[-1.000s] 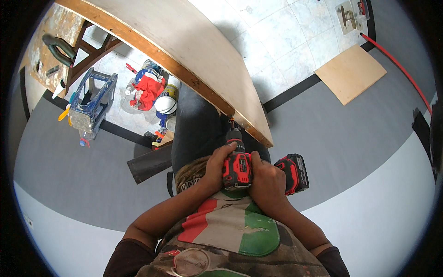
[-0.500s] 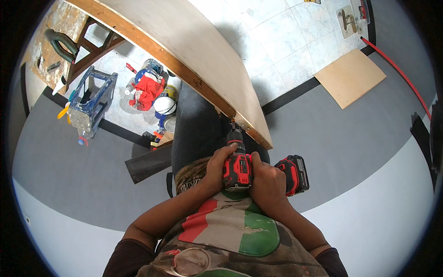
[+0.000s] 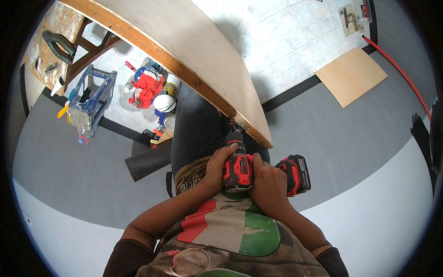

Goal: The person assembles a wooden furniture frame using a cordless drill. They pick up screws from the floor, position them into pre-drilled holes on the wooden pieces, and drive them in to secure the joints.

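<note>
A red and black cordless drill [image 3: 238, 171] lies in front of my belly, its chuck pointing away from me. The bit meets the wooden edge of a pale door-like panel [image 3: 230, 60] near the panel's close corner. My right hand [image 3: 270, 182] is wrapped round the drill's handle, with the battery sticking out to the right of it. On the left side of the drill body, my left hand [image 3: 218, 168] is closed against it, thumb near the chuck. How deep the bit sits in the wood is hard to see.
Left of the panel stand a paint-stained blue step stool [image 3: 93, 92], a red cloth [image 3: 148, 88] on paint cans, and a spattered workbench [image 3: 50, 46]. A dark board [image 3: 148, 161] lies near my left leg. At right lies a plywood sheet [image 3: 351, 76], beyond it a red hose [image 3: 401, 74].
Almost nothing differs. The view has shifted very slightly; both hands keep their hold on the drill, and the bit stays at the panel's edge.
</note>
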### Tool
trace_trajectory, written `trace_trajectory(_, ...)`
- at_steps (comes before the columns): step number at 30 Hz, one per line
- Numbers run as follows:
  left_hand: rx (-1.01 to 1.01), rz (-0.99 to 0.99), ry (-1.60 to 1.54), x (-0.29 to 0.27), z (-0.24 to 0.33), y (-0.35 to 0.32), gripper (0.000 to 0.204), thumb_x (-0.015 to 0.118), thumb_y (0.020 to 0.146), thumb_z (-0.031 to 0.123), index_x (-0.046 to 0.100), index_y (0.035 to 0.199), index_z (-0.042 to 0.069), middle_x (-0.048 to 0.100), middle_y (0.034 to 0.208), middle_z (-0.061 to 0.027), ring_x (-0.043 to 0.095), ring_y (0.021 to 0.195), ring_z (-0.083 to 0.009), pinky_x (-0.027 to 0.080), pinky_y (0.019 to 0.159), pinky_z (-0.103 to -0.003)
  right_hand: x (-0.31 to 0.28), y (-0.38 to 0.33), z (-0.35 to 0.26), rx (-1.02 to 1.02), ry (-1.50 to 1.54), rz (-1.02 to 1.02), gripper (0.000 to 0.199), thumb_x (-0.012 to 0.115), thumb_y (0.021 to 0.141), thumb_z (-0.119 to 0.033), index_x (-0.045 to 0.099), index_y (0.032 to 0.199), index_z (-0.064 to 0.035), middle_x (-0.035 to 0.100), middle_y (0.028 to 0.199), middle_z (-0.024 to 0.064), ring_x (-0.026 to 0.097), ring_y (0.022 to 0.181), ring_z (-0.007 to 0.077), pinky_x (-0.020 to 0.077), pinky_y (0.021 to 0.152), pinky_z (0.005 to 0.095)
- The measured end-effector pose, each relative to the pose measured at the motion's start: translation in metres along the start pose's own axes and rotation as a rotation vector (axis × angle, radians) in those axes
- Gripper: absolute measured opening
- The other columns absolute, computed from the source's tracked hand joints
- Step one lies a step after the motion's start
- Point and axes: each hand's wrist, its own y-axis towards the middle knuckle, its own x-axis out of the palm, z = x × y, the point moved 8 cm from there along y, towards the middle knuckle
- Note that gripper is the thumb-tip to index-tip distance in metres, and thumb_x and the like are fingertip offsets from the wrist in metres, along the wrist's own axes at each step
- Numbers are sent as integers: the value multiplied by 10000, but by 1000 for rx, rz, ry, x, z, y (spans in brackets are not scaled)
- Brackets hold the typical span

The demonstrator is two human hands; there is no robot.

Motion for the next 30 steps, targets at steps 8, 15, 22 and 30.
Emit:
trace_trajectory(8, -23, -24, 12, 1, 4, -1, 461, 663, 937, 58, 607, 1395, 65, 659, 1289, -202, 640, 1206, -354, 491, 1061, -395, -3, 0, -2, 2, 3, 2, 205, 610, 912, -85, 560, 1106, -44, 725, 803, 195, 761, 740, 385, 600, 613, 472)
trace_trajectory(15, -93, -1, -142, 9, 9, -6, 323, 580, 1064, 205, 637, 1351, 67, 628, 1237, -157, 602, 1154, -272, 455, 1071, -334, -1, -1, -1, -17, 11, 19, 218, 624, 902, -81, 557, 1105, -37, 712, 781, 183, 757, 731, 378, 596, 608, 472)
trace_trajectory(22, -17, 95, -227, 13, 11, 2, 429, 611, 1012, 428, 663, 1089, 9, 726, 914, -100, 733, 810, -202, 615, 784, -333, -1, 1, 0, -40, 16, 62, 177, 633, 891, -69, 572, 1055, -38, 709, 776, 178, 755, 723, 378, 602, 615, 469)
trace_trajectory(30, -16, 12, -125, -4, -20, 12, 349, 672, 955, 183, 641, 1275, 46, 688, 1150, -165, 688, 1047, -287, 543, 950, -372, 2, 1, 2, -9, 1, 18, 175, 641, 886, -80, 584, 1048, -48, 707, 762, 164, 755, 733, 372, 602, 615, 470)
